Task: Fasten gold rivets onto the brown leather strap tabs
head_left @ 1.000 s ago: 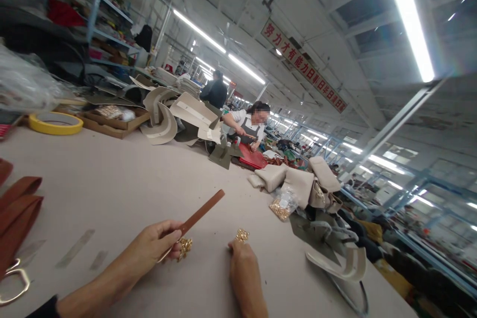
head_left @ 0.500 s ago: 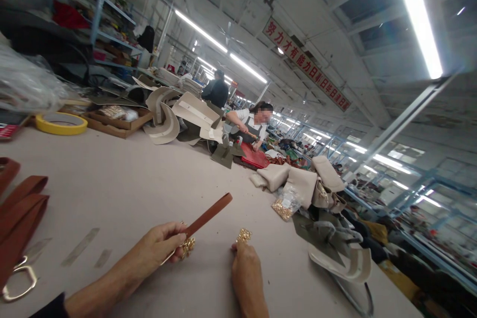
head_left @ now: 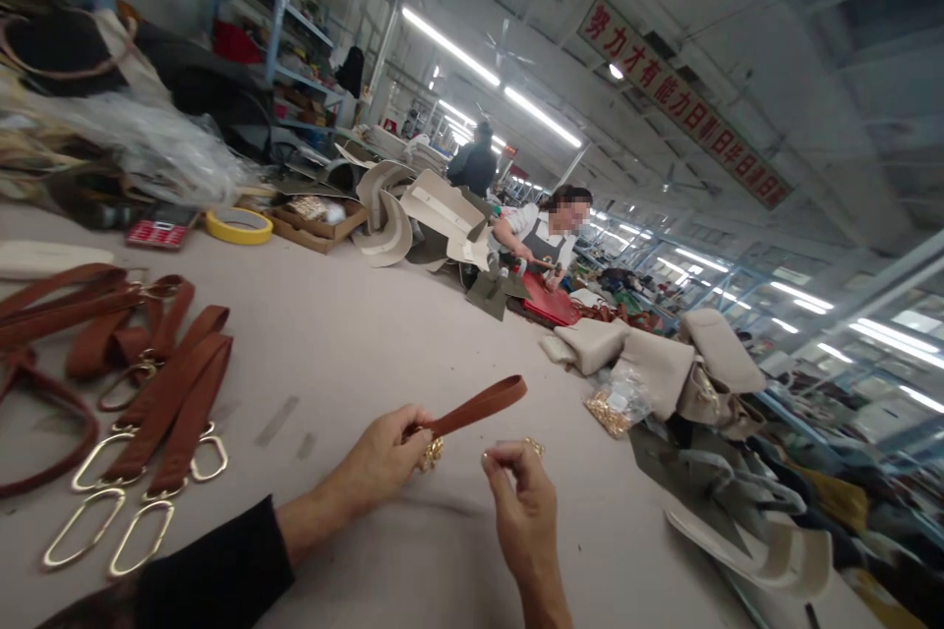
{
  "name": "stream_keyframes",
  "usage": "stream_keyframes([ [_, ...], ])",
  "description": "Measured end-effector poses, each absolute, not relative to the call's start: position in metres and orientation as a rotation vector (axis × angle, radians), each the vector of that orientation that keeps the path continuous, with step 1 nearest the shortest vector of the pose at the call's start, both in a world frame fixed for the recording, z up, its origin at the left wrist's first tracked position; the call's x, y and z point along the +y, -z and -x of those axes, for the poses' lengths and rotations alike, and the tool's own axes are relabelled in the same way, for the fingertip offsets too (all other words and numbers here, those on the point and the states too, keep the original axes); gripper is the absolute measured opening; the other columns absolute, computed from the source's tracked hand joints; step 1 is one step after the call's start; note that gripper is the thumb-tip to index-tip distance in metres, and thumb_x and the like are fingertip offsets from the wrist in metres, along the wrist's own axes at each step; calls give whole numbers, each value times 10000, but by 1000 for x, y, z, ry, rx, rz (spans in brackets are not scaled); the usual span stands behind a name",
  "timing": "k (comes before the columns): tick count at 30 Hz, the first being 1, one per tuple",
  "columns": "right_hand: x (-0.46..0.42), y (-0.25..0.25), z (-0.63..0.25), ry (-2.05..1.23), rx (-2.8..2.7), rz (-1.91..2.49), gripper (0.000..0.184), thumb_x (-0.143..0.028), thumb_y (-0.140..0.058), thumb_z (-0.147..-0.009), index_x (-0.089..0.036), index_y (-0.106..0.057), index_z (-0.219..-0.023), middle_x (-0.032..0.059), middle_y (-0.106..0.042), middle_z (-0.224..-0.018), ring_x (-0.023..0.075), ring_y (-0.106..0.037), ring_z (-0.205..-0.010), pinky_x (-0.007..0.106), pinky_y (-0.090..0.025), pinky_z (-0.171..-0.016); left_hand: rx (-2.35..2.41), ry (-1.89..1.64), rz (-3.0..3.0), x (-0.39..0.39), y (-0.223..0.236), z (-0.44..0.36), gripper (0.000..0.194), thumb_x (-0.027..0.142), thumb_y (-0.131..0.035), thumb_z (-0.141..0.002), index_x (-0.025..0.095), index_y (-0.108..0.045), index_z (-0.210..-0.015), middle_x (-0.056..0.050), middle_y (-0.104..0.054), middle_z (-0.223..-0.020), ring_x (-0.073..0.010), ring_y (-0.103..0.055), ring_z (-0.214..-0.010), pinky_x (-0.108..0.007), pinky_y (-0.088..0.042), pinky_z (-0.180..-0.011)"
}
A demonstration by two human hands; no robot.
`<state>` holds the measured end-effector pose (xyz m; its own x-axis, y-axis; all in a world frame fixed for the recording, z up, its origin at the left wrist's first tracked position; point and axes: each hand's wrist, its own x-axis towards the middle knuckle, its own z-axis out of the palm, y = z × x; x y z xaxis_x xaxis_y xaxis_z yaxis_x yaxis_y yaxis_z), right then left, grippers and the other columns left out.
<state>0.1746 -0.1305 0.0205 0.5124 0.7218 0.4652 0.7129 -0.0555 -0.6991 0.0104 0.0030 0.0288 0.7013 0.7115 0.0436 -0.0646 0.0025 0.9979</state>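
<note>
My left hand [head_left: 387, 457] is closed on a brown leather strap [head_left: 483, 405], whose free looped end points up and to the right. A clump of small gold metal pieces [head_left: 432, 453] shows at its fingertips; whether they are held or lie behind, I cannot tell. My right hand [head_left: 522, 501] is a little to the right, its thumb and forefinger drawn together. Anything in that pinch is too small to make out. Just behind its knuckles are more small gold pieces [head_left: 536, 447], partly hidden.
Brown straps [head_left: 181, 393] with gold oval rings [head_left: 142, 539] lie at left on the table [head_left: 331, 334]. Yellow tape [head_left: 240, 226] and a cardboard box [head_left: 317, 228] stand behind. Beige bags [head_left: 656, 369] and a bag of gold parts [head_left: 611, 408] are right. A co-worker [head_left: 550, 231] works beyond.
My view has swung left, bringing more straps into sight. My right hand has drawn back from the small gold pieces, with thumb and forefinger now pinched. The left hand still holds the strap.
</note>
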Motion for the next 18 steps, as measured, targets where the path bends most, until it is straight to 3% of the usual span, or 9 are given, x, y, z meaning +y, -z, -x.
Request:
stream_keyframes([
  [4, -107, -31, -137, 7, -1341, 1568, 73, -234, -548, -890, -209, -605, -851, 17, -651, -819, 165, -613, -813, 276, -479, -761, 550, -709, -1463, 1, -23, -10, 160, 293, -494, -799, 162, -585, -785, 36, -553, -604, -125, -477, -570, -240, -353, -564],
  [18, -92, -29, -121, 294, -1538, 1491, 186, -108, -510, -895, -223, -638, -824, 25, -700, -821, 168, -644, -826, 289, -497, -746, 489, -813, -1628, -2, -18, -10, 163, 217, -473, -843, 175, -621, -791, 17, -578, -682, -146, -546, -659, -244, -399, -631],
])
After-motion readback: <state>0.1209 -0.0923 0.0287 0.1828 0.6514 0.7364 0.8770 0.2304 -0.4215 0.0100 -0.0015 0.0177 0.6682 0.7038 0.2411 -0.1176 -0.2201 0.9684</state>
